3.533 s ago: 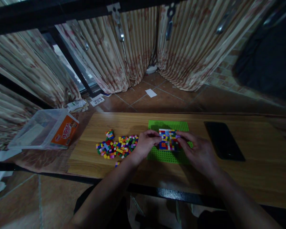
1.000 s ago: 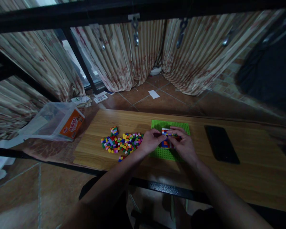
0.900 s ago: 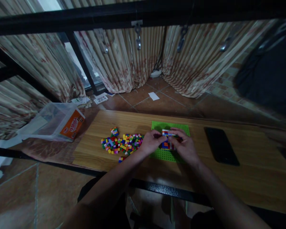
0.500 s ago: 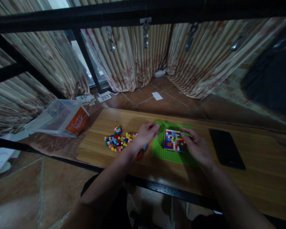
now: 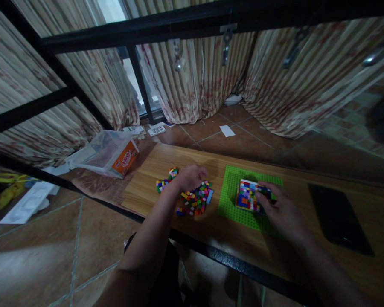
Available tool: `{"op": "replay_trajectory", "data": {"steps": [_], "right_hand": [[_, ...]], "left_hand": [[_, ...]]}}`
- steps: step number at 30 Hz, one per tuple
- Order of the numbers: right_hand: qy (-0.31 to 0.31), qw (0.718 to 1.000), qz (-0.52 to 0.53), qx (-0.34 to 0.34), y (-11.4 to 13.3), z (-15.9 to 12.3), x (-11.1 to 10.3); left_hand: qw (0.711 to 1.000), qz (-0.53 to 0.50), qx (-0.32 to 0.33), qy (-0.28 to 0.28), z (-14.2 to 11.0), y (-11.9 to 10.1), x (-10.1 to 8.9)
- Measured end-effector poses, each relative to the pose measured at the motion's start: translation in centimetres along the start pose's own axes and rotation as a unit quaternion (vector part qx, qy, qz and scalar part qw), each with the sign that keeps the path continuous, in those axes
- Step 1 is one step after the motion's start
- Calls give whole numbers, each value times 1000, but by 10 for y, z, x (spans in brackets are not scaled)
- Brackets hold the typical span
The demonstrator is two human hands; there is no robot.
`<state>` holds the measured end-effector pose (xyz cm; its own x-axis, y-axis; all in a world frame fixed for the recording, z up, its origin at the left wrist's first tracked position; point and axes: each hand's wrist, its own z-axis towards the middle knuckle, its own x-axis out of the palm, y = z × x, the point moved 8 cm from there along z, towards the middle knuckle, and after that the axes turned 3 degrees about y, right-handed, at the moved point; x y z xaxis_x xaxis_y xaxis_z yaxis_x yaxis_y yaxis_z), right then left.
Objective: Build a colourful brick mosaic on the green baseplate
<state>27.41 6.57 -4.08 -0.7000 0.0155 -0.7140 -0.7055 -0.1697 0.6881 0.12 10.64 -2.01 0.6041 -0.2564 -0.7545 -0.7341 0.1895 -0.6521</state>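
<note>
My left hand (image 5: 192, 177) is over the far side of a pile of small coloured toy bricks (image 5: 195, 200). Its fingers are curled in, and whatever they may hold is hidden. On a green studded baseplate (image 5: 228, 200) sits a flat square block of many-coloured bricks (image 5: 248, 194) with a pale far edge. The right edge of that block is gripped by my right hand (image 5: 277, 204), thumb on the near side and index finger at the far side. That hand covers part of the block's right side.
The wooden bench (image 5: 147, 170) has a black front rail (image 5: 217, 256). A dark phone-like slab (image 5: 337, 217) lies to the right. At the left stands a clear plastic tub (image 5: 107, 153) with an orange label. Curtains (image 5: 192, 81) hang behind a black frame (image 5: 179, 27).
My left hand has moved left from the baseplate's edge to over the brick pile. My right hand stays at the block. The view has shifted left.
</note>
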Motion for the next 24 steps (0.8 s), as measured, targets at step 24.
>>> {"op": "replay_trajectory", "data": {"steps": [24], "right_hand": [[-70,997,-19,-20,11,-4,-22]], "left_hand": [[980,194,-14,-38,2,-24,23]]}}
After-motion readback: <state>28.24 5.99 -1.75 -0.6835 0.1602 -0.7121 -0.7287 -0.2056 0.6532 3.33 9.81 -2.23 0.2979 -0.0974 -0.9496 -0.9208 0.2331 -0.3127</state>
